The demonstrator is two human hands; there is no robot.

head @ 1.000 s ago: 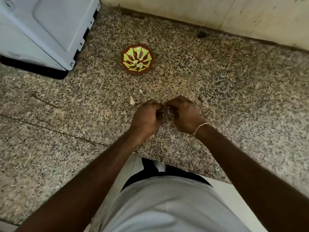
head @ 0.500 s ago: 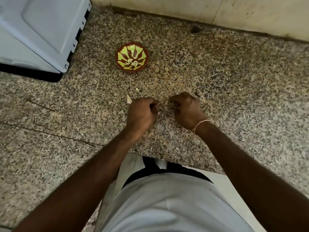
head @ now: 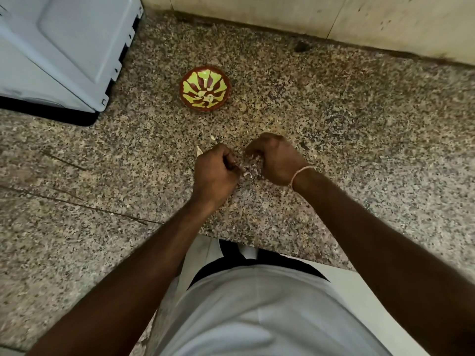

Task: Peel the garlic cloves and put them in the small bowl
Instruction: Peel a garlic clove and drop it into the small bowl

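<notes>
A small bowl point(head: 205, 91) with a red and yellow-green pattern stands on the speckled granite counter point(head: 334, 129), with pale garlic pieces inside it. Below it, my left hand point(head: 214, 174) and my right hand point(head: 276, 158) are curled side by side just above the counter. Between their fingertips is a pale garlic clove point(head: 248, 170) with loose skin; both hands pinch it. Most of the clove is hidden by my fingers. A thin bracelet sits on my right wrist.
A white appliance point(head: 64, 47) fills the upper left of the counter. Bits of garlic skin point(head: 199, 150) lie just left of and behind my left hand. A tiled wall point(head: 308, 16) runs along the back. The counter's front edge is close to my body.
My hands drew slightly apart from a tight clasp, and the pale garlic clove and its skin now show between them. The view also shifted a little.
</notes>
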